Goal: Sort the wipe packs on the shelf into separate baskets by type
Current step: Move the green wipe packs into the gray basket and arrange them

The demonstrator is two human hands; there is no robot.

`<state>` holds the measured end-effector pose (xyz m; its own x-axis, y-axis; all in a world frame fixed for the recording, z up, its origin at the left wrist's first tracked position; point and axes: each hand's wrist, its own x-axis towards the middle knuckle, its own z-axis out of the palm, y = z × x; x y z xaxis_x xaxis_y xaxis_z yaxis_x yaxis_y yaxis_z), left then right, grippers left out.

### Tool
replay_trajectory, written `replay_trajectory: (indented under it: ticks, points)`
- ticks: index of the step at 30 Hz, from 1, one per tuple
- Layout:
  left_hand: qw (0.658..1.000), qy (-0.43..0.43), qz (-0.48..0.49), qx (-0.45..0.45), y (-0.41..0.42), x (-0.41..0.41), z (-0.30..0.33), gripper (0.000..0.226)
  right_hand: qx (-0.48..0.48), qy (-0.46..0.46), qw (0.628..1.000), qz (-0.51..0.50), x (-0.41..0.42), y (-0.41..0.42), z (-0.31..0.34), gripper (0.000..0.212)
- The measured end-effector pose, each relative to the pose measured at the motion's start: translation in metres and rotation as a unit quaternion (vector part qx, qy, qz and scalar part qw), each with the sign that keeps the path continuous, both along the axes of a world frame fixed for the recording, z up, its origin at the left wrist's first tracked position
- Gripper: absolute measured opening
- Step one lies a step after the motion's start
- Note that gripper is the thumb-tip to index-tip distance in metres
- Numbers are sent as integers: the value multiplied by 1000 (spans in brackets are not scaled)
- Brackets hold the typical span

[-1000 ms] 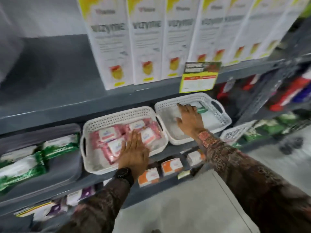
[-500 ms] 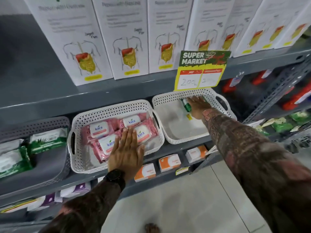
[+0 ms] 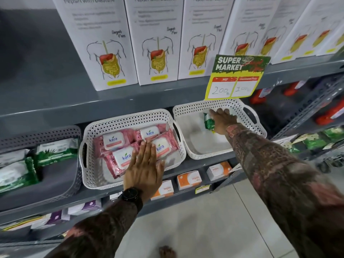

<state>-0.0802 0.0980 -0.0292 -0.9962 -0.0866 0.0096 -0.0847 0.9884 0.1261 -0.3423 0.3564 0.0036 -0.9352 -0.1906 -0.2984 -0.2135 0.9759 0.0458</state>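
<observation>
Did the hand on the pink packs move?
No. The left hand lies flat over the same pink packs at the front of the middle basket; only the camera shifted.

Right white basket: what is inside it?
The right basket holds one green pack, with the right hand on it. The hand covers most of the pack; the rest of the floor looks bare.

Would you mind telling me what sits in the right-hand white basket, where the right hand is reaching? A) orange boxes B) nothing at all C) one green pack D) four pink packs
C: the right hand rests on a single green pack in the right white basket; the pink packs lie in the middle basket.
</observation>
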Motion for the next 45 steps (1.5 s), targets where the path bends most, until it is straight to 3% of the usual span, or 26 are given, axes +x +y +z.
replay_trajectory:
  ticks: [5,11,16,20,25,28,32,36,41,43,45]
  points:
    - [1000,1,-6,11,-2,1,1,75,-81,-19,996,-12,16,7,-1,74]
    - [997,8,-24,71,-9,1,6,74,-136,91,986,-22,56,-12,22,75]
    - [987,84,-4,134,-49,23,19,78,-160,200,964,73,98,-90,61,74]
    - [978,152,63,130,-127,71,20,74,-140,226,945,192,143,-203,85,72]
    - [956,164,223,100,-249,162,3,74,-195,214,904,313,223,-353,86,72]
    - [940,134,301,82,-320,210,-6,80,-174,187,894,369,272,-433,74,74]
    - [959,93,263,52,-354,230,-14,93,-112,129,921,351,301,-479,45,84]
    - [972,68,223,40,-377,242,-17,82,-85,52,953,285,317,-499,16,98]
    - [970,111,203,75,-375,219,3,74,-130,40,957,258,303,-486,19,118]
    - [972,123,190,66,-383,203,17,67,-146,53,955,252,299,-478,21,116]
    - [982,79,168,31,-391,184,31,67,-141,61,952,264,300,-470,17,112]
